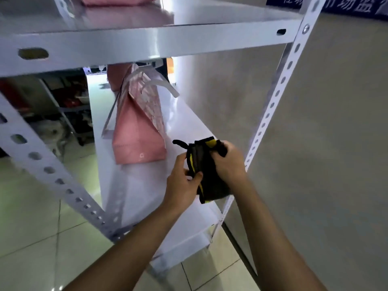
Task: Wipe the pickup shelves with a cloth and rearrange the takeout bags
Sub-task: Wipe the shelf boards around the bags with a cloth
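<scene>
A black cloth with yellow edging [206,177] is bunched between both hands above the white middle shelf [184,122]. My left hand [182,181] grips its lower left side, thumb pressed on the fabric. My right hand [230,162] clutches its upper right part. A pink takeout bag [136,131] with white handles lies tipped over on the same shelf, just left of and beyond the cloth. Another pink bag [117,0] sits on the upper shelf [147,40], mostly cut off by the frame.
Perforated white uprights stand at the left [48,171] and right [279,89] of the rack. A beige wall [336,143] runs along the right. A lower shelf [189,240] shows beneath. Tiled floor [31,217] lies to the left, with cluttered racks behind.
</scene>
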Action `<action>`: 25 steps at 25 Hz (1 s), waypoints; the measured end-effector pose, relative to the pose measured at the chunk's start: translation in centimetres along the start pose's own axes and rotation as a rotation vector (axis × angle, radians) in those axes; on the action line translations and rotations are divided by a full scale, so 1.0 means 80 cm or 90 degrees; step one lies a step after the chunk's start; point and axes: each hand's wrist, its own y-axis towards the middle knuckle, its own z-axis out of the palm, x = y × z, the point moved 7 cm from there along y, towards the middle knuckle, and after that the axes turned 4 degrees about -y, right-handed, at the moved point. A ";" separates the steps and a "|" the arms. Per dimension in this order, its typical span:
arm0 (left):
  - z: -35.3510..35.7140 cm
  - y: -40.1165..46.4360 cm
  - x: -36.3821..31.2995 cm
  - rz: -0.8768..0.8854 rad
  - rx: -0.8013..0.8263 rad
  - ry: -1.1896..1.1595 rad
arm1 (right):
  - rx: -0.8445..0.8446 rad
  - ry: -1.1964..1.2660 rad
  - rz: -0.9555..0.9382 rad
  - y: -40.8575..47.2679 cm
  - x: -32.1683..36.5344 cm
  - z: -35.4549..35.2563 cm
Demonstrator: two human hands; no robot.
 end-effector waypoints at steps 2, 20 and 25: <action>0.006 0.021 0.008 -0.040 -0.020 0.002 | 0.026 -0.058 -0.011 0.028 0.005 0.012; 0.052 0.023 0.033 0.209 0.095 0.583 | -0.004 -0.391 -0.190 -0.054 -0.059 0.027; 0.059 0.037 0.030 0.191 0.092 0.585 | 0.008 -0.408 -0.165 -0.037 -0.061 0.032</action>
